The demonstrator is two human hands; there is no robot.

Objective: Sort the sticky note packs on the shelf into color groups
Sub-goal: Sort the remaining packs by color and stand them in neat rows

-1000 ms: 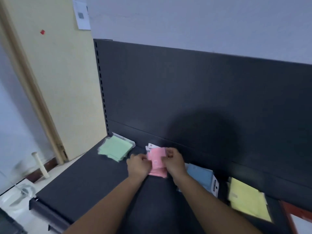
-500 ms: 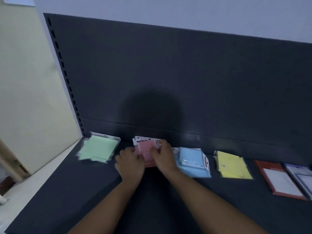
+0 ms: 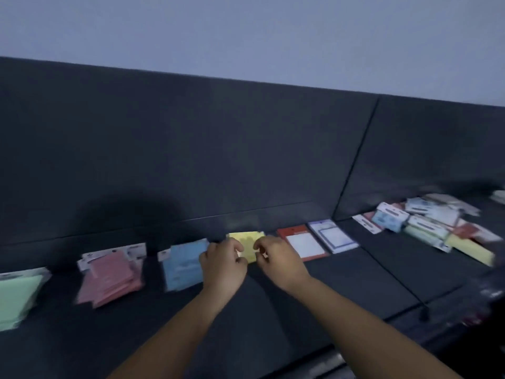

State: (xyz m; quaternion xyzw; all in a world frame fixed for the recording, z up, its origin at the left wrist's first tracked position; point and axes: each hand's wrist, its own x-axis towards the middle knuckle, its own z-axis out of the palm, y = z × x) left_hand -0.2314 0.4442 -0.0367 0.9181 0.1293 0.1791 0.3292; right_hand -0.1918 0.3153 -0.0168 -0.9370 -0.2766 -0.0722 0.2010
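Fingers [image 3: 238, 248] of L hand [image 3: 222, 265] & R hand [image 3: 276, 258] curled, pinch-tight on yellow pack [image 3: 247, 242] edges

The dark shelf [image 3: 355, 283] bears green packs [image 3: 16, 296], pink packs [image 3: 112, 277], blue packs [image 3: 183, 265], yellow packs [image 3: 247, 242], two notepads [image 3: 304, 244] and a mixed heap [image 3: 437, 222].

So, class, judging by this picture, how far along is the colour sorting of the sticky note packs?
Done: green stack, pink stack and blue stack lie apart in a row on the shelf. In hand: left hand and right hand hold the yellow stack at its sides. Left: the mixed heap at the far right is unsorted.
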